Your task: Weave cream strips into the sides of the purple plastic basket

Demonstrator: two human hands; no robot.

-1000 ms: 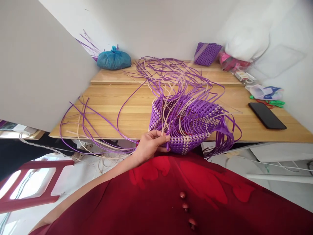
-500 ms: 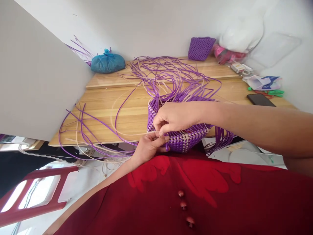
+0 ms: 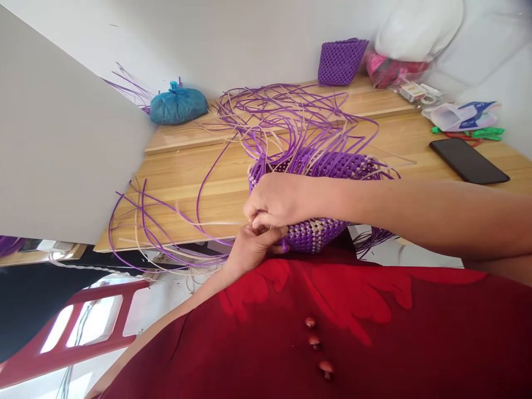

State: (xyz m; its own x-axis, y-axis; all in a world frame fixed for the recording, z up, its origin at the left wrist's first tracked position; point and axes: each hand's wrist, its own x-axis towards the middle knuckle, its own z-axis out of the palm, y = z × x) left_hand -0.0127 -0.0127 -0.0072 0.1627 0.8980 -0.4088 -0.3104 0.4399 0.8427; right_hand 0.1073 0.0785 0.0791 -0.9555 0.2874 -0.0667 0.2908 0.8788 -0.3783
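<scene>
A half-woven basket (image 3: pixel 318 234) of purple and cream plastic strips rests against my lap at the table edge. My left hand (image 3: pixel 252 247) pinches its near left corner, thumb on top, with a short purple loop by the fingers. My right hand (image 3: pixel 275 200) lies just above, its fingertips pressed together on a cream strip (image 3: pixel 216 223) beside the left fingers. The hands touch, and the exact pinch point is hidden. Long loose purple strips (image 3: pixel 297 136) fan out from the basket's far side over the table.
On the wooden table (image 3: pixel 166 166) stand a blue tied bag (image 3: pixel 178 104) and a finished-looking purple woven piece (image 3: pixel 341 62). To the right lie a black phone (image 3: pixel 469 160), a printed plastic packet (image 3: pixel 463 116) and a white bag (image 3: pixel 419 30). A red chair (image 3: pixel 118 310) is at lower left.
My right hand has moved left and slightly down, closer to my left hand, drawing the cream strip leftward. The view has shifted a little, bringing more of the phone into sight.
</scene>
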